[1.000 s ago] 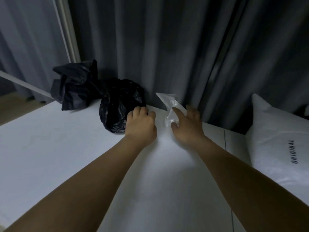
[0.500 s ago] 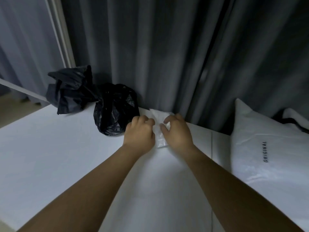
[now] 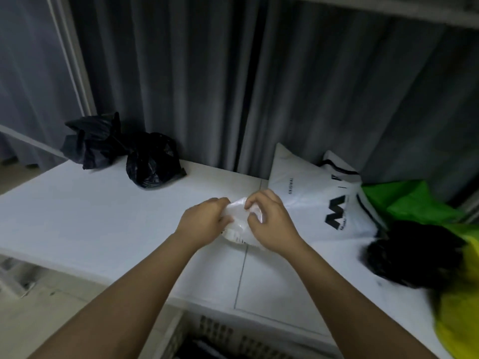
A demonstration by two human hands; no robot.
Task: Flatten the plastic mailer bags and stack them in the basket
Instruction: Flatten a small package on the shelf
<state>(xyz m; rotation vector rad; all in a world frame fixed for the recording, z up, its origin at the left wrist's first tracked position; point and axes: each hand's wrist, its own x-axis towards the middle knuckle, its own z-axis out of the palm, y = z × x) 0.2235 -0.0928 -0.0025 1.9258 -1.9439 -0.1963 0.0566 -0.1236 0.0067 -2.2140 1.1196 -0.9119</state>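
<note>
Clear bag [image 3: 239, 224]: crumpled, held between both hands over the table [image 3: 90, 216] centre.
Left hand [image 3: 204, 224]: fingers curled, gripping the bag's left side.
Right hand [image 3: 272, 224]: fingers pinching its top edge.
Basket [image 3: 220, 332]: 6 o'clock, below the table edge.
Black bags [image 3: 153, 164]: 10 o'clock.
White mailers [image 3: 311, 198]: 2 o'clock.

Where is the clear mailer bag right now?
In the head view the clear bag is at centre, held between the left hand and right hand over the white table, just left of the white printed bag.
</note>
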